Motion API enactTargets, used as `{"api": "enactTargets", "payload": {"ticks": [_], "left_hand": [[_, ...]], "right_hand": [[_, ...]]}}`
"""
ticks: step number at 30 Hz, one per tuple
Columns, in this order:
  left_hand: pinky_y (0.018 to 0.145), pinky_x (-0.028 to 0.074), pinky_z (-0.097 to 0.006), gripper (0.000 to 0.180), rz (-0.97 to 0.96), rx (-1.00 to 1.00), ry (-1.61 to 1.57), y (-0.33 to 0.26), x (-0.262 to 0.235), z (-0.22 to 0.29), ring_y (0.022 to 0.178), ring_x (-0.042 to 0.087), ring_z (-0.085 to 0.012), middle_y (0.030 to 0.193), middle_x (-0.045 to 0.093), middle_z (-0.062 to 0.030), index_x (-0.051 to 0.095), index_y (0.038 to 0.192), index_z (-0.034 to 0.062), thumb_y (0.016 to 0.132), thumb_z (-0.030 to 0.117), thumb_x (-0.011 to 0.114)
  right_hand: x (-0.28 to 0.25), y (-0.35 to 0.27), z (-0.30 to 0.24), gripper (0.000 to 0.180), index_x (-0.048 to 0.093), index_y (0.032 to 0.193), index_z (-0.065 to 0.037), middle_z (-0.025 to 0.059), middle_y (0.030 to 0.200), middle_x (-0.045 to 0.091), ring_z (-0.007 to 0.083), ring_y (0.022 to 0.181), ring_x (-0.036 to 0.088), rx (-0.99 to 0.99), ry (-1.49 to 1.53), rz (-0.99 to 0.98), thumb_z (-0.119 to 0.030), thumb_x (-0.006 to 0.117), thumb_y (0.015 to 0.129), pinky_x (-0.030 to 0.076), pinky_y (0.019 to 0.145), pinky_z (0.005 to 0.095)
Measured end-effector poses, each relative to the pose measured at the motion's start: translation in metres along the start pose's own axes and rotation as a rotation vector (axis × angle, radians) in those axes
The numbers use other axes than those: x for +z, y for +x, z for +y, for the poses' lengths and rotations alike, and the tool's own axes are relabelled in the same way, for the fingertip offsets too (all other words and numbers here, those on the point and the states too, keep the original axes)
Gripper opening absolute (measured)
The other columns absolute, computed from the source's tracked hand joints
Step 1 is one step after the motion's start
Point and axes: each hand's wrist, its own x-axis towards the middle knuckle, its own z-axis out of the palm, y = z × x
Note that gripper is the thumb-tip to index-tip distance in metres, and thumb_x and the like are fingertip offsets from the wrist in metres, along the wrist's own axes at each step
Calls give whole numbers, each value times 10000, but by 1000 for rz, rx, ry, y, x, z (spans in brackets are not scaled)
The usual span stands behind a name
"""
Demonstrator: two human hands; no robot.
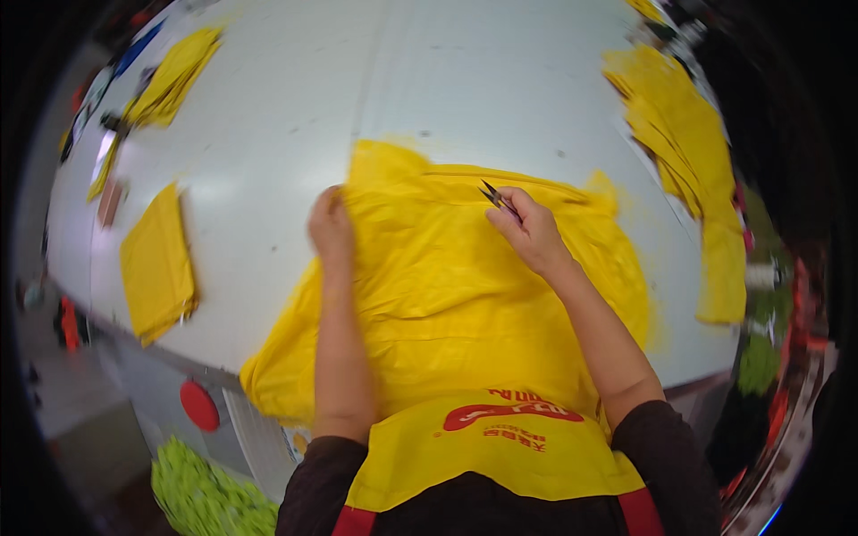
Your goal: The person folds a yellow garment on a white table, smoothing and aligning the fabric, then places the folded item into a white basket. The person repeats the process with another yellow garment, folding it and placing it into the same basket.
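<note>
A large yellow garment (447, 268) lies spread and wrinkled over the near middle of the table, with a long seam along its far side. At its left edge, my left hand (332, 230) has its fingers curled onto the cloth, gripping it; the hand is slightly blurred. My right hand (531, 234) is closed around small dark thread snips (500, 200), with the pointed blades sticking out to the far left. The snips are over the garment's far part, near the seam. Toward me, the garment meets my yellow apron (402, 456) with red print.
The white table (286, 98) carries a folded yellow piece (159, 268) at left and another yellow stack (174, 76) farther back. Long yellow pieces (679, 143) lie along the right edge. Below at left are a red round seat (199, 405) and bright green material (210, 491).
</note>
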Motion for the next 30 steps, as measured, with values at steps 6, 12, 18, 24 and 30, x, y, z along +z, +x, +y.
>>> {"api": "enactTargets", "payload": {"ticks": [6, 12, 18, 24, 30], "left_hand": [[875, 423, -423, 342, -64, 163, 530, 21, 20, 51, 1024, 519, -348, 1082, 595, -137, 586, 1101, 70, 761, 70, 552], [853, 452, -391, 302, -621, 284, -200, -13, 151, 192, 972, 577, -317, 1033, 632, -141, 616, 1045, 42, 796, 210, 648], [735, 469, -335, 429, -995, 174, 384, -63, 217, 299, 916, 606, -252, 1020, 631, -154, 604, 1016, -36, 762, 301, 678], [502, 419, -238, 330, -1269, -237, -273, -69, 225, 259, 564, 529, -90, 718, 598, -40, 594, 976, -21, 746, 192, 695], [518, 439, -227, 283, -1259, -402, -603, -69, 180, 258, 625, 536, -75, 785, 597, -20, 596, 992, -2, 802, 182, 693]], "right_hand": [[-120, -107, 125, 225, 621, 979, -27, 46, 804, 636, 102, 668, 541, 302, 9, 521, -196, 631, 831, 453, 625, 243], [-162, -149, 208, 235, 623, 903, 0, 48, 707, 609, 106, 633, 529, 524, 141, 642, -225, 597, 837, 442, 614, 258], [-124, -133, 184, 242, 614, 876, -14, 5, 689, 586, 89, 599, 509, 607, 565, 520, -253, 585, 856, 413, 553, 230], [-124, -140, 145, 197, 598, 952, -35, -13, 759, 589, 55, 615, 502, 601, 833, 450, -215, 593, 871, 403, 549, 199], [-114, -102, 126, 261, 594, 1001, -7, 2, 833, 596, 56, 751, 520, 270, 827, 622, -183, 655, 818, 424, 698, 201]]}}
